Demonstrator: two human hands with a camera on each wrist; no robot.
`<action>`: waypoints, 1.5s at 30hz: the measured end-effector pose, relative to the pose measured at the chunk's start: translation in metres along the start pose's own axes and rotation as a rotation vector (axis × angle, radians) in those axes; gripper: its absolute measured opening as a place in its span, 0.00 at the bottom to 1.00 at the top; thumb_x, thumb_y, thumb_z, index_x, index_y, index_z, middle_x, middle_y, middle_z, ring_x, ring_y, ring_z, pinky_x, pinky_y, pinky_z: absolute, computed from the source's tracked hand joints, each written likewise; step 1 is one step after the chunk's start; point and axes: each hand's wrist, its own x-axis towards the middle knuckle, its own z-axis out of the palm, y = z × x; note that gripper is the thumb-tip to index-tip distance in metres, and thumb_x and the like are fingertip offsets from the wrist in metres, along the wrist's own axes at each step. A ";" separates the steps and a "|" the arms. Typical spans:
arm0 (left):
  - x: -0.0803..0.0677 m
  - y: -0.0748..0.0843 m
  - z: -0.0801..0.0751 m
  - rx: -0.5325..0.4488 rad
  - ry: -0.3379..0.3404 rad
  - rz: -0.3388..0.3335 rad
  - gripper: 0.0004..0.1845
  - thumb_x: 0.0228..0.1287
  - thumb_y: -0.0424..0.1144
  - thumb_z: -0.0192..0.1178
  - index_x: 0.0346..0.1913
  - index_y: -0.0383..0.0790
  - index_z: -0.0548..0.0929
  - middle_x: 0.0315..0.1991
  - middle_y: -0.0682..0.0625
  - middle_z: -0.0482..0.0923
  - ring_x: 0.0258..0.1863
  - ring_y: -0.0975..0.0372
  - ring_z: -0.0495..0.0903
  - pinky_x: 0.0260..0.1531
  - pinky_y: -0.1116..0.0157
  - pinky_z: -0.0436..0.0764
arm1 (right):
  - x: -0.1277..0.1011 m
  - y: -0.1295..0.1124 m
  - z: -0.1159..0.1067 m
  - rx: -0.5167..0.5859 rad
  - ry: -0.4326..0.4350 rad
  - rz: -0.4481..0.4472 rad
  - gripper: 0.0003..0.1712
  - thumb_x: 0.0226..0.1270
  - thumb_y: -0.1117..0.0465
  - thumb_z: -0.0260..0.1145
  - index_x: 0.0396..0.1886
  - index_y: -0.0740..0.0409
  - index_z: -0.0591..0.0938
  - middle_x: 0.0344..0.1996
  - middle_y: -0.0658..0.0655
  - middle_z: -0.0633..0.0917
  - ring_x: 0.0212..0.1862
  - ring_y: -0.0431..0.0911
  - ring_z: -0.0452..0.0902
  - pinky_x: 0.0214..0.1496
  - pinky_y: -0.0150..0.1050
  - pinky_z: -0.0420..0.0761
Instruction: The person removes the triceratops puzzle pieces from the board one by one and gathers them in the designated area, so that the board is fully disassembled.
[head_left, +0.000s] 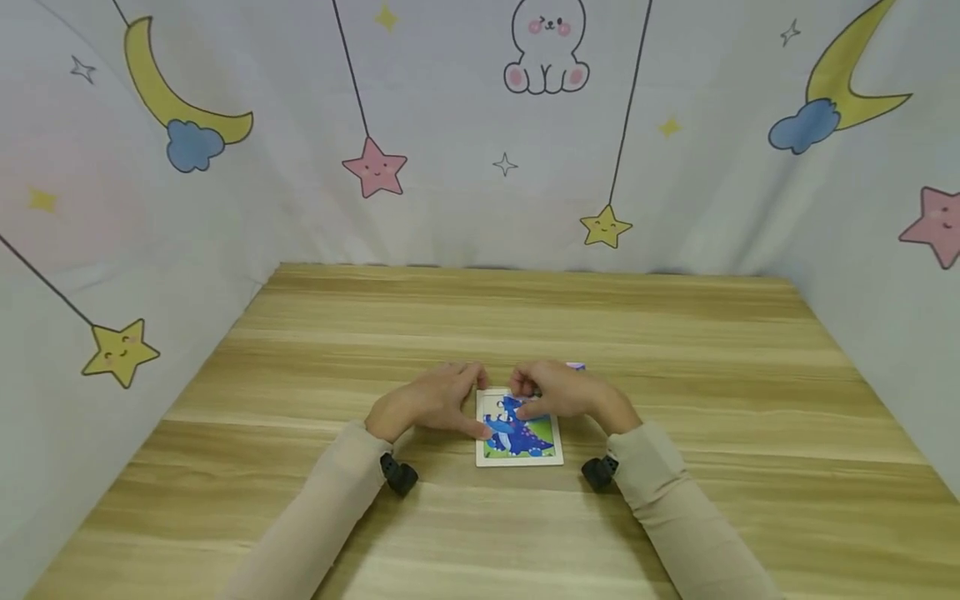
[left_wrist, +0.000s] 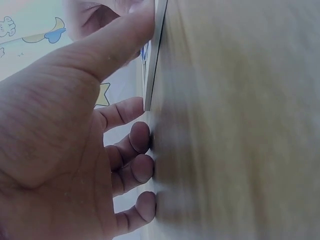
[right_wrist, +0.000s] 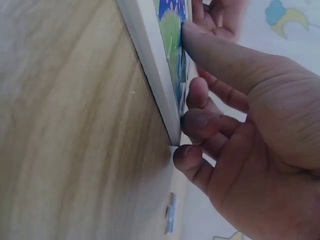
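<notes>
A small jigsaw puzzle (head_left: 517,442) with a blue dinosaur on green lies flat in a white frame (head_left: 517,462). My left hand (head_left: 442,398) holds the frame's left side, with the thumb on its edge and the index finger at the far corner. The other left fingertips (left_wrist: 143,168) rest on the table. From the right, my right hand (head_left: 562,389) reaches over the puzzle; its thumb (right_wrist: 212,47) presses on the picture. The right fingers bend over the far part of the frame. Whether a piece lies beneath them is hidden. The puzzle's upper left shows a pale area.
A loose puzzle piece (head_left: 576,366) lies on the wooden table (head_left: 675,517) behind my right hand, partly hidden in the head view. White curtains (head_left: 450,225) printed with moons and stars hang along the back and sides. Each wrist wears a small black camera (head_left: 399,475).
</notes>
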 end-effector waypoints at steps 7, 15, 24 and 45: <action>0.001 0.000 0.001 -0.006 0.000 0.014 0.37 0.54 0.63 0.72 0.56 0.45 0.70 0.41 0.51 0.70 0.41 0.59 0.69 0.43 0.59 0.72 | 0.001 -0.002 0.001 -0.036 0.014 0.040 0.11 0.63 0.62 0.74 0.40 0.57 0.80 0.34 0.51 0.78 0.38 0.43 0.72 0.43 0.37 0.74; 0.000 0.001 0.003 -0.025 -0.003 0.024 0.36 0.54 0.61 0.72 0.57 0.46 0.70 0.44 0.51 0.70 0.44 0.58 0.69 0.47 0.58 0.72 | -0.003 -0.004 0.004 -0.054 0.038 0.078 0.14 0.62 0.61 0.75 0.42 0.57 0.80 0.35 0.51 0.79 0.38 0.43 0.73 0.43 0.37 0.75; -0.004 -0.001 0.005 -0.016 0.005 0.026 0.36 0.53 0.63 0.72 0.56 0.46 0.70 0.46 0.51 0.71 0.45 0.58 0.70 0.48 0.57 0.72 | -0.002 -0.013 0.010 -0.111 0.072 0.098 0.10 0.63 0.61 0.74 0.39 0.57 0.82 0.32 0.49 0.78 0.35 0.42 0.73 0.41 0.37 0.76; -0.001 -0.001 0.001 -0.001 0.006 0.014 0.36 0.53 0.63 0.72 0.57 0.47 0.70 0.49 0.50 0.72 0.46 0.58 0.70 0.50 0.57 0.72 | -0.001 -0.014 0.006 -0.172 0.057 0.050 0.13 0.66 0.63 0.71 0.43 0.58 0.76 0.38 0.52 0.76 0.40 0.45 0.71 0.44 0.39 0.74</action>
